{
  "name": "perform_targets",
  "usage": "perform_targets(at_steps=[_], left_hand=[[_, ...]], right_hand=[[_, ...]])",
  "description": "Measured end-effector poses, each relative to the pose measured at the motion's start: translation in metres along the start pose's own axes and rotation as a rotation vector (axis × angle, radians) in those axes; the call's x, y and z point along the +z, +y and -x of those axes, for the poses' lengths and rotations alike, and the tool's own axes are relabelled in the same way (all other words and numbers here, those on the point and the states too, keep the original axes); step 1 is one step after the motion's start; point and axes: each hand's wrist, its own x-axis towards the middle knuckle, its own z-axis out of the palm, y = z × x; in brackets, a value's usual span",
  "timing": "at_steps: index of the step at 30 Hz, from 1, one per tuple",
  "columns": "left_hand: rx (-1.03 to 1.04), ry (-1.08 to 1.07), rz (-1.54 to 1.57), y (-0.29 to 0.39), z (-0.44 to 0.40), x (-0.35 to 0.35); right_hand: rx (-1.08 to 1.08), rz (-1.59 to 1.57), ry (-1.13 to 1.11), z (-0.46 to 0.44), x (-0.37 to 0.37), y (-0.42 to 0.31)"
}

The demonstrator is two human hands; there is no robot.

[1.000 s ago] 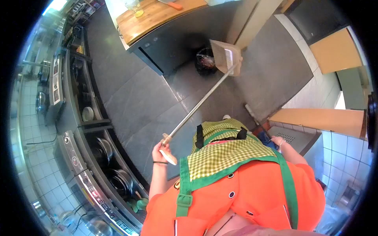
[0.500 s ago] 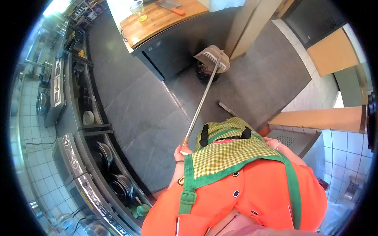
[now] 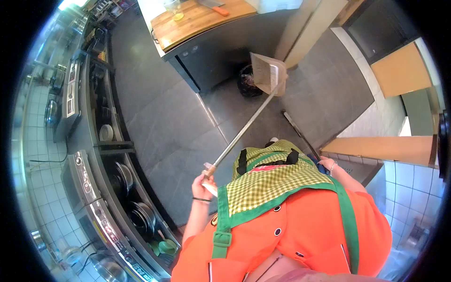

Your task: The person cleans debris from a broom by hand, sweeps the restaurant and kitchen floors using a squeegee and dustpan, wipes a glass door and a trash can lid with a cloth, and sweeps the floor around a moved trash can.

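Note:
My left hand [image 3: 203, 186] is closed round the grip of a long-handled dustpan [image 3: 266, 73], whose metal pole runs forward and right. Its beige pan with a row of comb teeth is tilted, just right of a black-lined trash bin [image 3: 246, 87] that has waste inside. At my right side, my right hand [image 3: 327, 164] is wrapped round a thin dark pole [image 3: 305, 137]. That pole slants forward toward the floor; what kind of tool it belongs to is not clear.
A counter with a wooden cutting board [image 3: 188, 23] and an orange-handled knife [image 3: 220, 10] stands ahead. Along the left run cooking units [image 3: 101, 211] with pans on lower shelves. A beige pillar [image 3: 300, 35] rises behind the dustpan; a wood-edged ledge [image 3: 380, 148] is at right.
The dustpan has swung right, from over the trash bin to beside it, turning as it went. My left hand has moved left and back. The dark pole now shows farther up to my right hand.

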Motion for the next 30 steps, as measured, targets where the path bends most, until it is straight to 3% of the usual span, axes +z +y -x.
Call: perform_targets(at_steps=[4,6,9,12,14,17,18,20,24,26,30], left_hand=[[0.188,-0.02,-0.378,0.041,0.041,0.066],[0.253,-0.038,-0.683,0.056,0.059,0.107],[0.356,-0.002,-1.057,0.059,0.078,0.159],[0.31,0.026,-1.26,0.054,0.085,0.195],[0.355,-0.027,-1.624,0.042,0.077,0.21],[0.683,-0.256,-2.08,0.021,0.046,0.221],[0.684,-0.265,-2.079,0.012,0.033,0.226],[0.455,-0.205,-2.293,-0.005,0.007,0.235],[0.39,-0.231,-2.425,-0.032,-0.039,0.23],[0.253,-0.214,-2.515,-0.04,-0.05,0.232],[0.312,-0.193,-2.615,-0.053,-0.066,0.223]], right_hand=[[0.03,-0.159,0.078,-0.02,0.0,-0.002],[0.26,-0.562,-0.203,-0.048,-0.008,-0.001],[0.329,-0.722,-0.161,-0.029,-0.011,-0.034],[0.27,-0.716,-0.314,0.005,-0.016,-0.066],[0.169,-0.62,-0.396,0.047,-0.015,-0.093],[0.176,-0.526,-0.441,0.093,-0.014,-0.128],[0.169,-0.51,-0.507,0.09,-0.017,-0.131],[0.178,-0.457,-0.54,0.089,-0.019,-0.143],[0.197,-0.281,-0.561,0.131,0.012,-0.182],[0.221,-0.223,-0.558,0.131,0.033,-0.19],[0.235,-0.063,-0.673,0.124,0.081,-0.205]])
